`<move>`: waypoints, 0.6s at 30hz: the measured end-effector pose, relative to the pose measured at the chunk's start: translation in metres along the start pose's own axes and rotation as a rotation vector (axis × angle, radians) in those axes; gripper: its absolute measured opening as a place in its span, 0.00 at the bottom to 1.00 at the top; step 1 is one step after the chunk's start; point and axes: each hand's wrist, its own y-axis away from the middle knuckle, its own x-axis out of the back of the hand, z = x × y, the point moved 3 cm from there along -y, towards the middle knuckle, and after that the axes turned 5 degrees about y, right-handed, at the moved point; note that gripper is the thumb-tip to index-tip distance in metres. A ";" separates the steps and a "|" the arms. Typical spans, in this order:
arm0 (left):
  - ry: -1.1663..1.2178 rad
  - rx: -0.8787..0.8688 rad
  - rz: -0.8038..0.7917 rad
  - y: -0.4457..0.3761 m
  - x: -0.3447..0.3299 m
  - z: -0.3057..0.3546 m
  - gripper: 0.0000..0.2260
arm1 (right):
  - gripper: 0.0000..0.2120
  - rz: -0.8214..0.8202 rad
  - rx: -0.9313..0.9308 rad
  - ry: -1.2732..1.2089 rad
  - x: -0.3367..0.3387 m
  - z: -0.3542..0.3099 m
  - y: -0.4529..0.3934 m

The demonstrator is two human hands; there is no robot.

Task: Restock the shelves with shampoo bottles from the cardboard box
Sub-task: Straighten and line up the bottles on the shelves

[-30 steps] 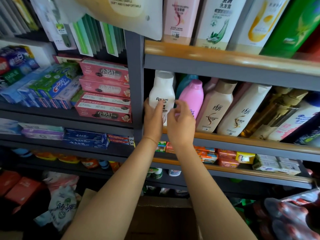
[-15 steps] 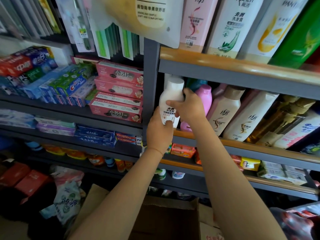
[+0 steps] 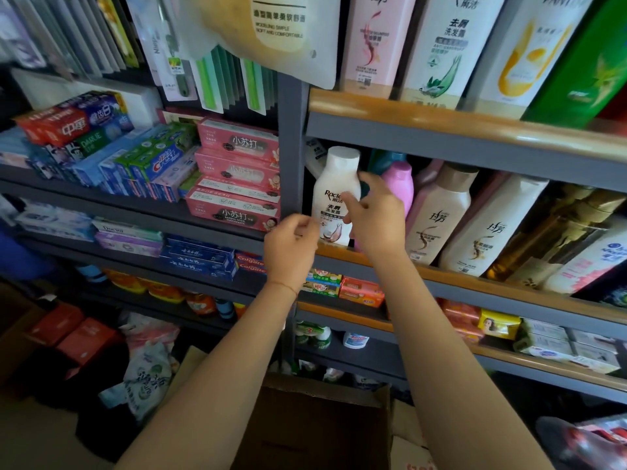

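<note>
Head view. Half a second ago both hands gripped the white shampoo bottle (image 3: 336,198), right over its shoulder, left under its base. Now the bottle stands upright on the shelf (image 3: 475,276), at the far left end against the grey post (image 3: 291,147), label facing out. The left hand (image 3: 291,245) has dropped away to the bottle's lower left, fingers loosely curled, holding nothing. The right hand (image 3: 376,218) has loosened too: fingers relaxed in front of the bottle's right side, fingertips at or just off the label; contact cannot be told.

Just right of the bottle stands a pink bottle (image 3: 398,184), then taller cream and white bottles leaning right. The cardboard box (image 3: 315,425) sits on the floor below, flaps open; its inside is dark and its contents cannot be made out.
</note>
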 end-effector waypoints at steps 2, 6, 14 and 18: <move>-0.035 0.010 0.061 0.000 0.007 0.000 0.10 | 0.16 0.071 0.019 -0.038 0.001 0.005 0.010; -0.062 0.045 0.066 0.001 0.016 0.004 0.09 | 0.03 0.046 0.016 -0.141 -0.006 0.010 0.021; 0.043 0.141 -0.088 -0.016 0.049 0.015 0.05 | 0.05 -0.245 -0.032 -0.244 -0.039 -0.001 0.043; 0.114 0.111 -0.125 -0.043 0.078 0.003 0.05 | 0.06 -0.352 -0.105 -0.266 -0.070 -0.027 0.052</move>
